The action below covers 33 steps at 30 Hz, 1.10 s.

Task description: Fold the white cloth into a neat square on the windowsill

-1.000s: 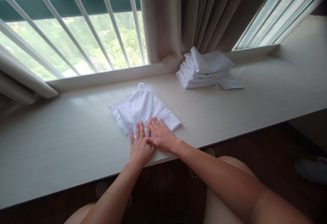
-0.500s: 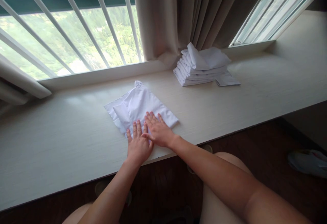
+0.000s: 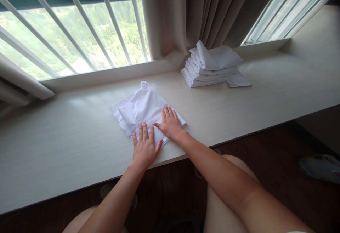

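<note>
A white cloth (image 3: 146, 102), partly folded and slightly creased, lies on the pale ledge (image 3: 74, 134). My left hand (image 3: 145, 148) rests flat on the cloth's near corner, fingers spread. On the cloth's right part lies my right hand (image 3: 171, 123), palm down with its thumb stretched toward the left hand. Neither hand grips anything. Some of the near edge of the cloth is hidden under the hands.
A stack of folded white cloths (image 3: 212, 66) stands at the back right of the ledge, its top piece loosely bunched. Behind it hang grey-brown curtains (image 3: 164, 20). Barred windows (image 3: 101, 31) line the back. The ledge's front edge runs just before my knees.
My right hand has slid rightward across the cloth, away from the left hand. My left hand has stayed nearly in place, its thumb now further out.
</note>
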{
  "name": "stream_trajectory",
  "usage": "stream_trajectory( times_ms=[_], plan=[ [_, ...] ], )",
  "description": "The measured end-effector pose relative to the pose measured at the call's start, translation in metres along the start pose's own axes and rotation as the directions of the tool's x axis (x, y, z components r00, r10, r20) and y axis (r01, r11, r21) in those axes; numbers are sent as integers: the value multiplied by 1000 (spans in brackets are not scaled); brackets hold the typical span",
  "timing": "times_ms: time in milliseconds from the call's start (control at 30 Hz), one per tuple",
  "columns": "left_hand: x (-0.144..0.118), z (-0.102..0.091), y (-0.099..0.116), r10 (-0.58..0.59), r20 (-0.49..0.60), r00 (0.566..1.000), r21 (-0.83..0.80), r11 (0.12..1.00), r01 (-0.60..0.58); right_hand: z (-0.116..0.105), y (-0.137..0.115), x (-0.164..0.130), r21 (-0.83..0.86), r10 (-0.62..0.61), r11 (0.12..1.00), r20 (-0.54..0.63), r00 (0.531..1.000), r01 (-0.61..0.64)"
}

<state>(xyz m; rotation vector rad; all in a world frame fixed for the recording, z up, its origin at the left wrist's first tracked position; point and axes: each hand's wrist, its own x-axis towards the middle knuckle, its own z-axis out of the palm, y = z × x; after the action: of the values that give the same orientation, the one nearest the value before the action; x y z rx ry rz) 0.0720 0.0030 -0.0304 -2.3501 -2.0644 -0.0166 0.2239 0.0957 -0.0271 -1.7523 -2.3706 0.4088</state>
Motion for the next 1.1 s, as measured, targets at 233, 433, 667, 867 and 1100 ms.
stream_trajectory(
  times_ms=[233,433,667,867,1100],
  plan=[
    [-4,-4,-3,13,61,998,-36,999,-11,11,-34,-18,70,-368,928,34,929,365],
    [-7,-2,-4,20,23,1000,-33,999,-19,7,9,4,-70,-112,991,22,993,113],
    [-9,-1,-5,32,9,999,-58,998,-32,5,-16,-8,-58,-112,992,-13,994,111],
    [-14,1,-9,62,6,998,-39,997,-61,13,-30,-17,5,-334,943,23,942,334],
    [-18,-5,-10,78,21,997,-22,997,-78,8,12,5,-62,-117,991,22,993,118]
  ],
)
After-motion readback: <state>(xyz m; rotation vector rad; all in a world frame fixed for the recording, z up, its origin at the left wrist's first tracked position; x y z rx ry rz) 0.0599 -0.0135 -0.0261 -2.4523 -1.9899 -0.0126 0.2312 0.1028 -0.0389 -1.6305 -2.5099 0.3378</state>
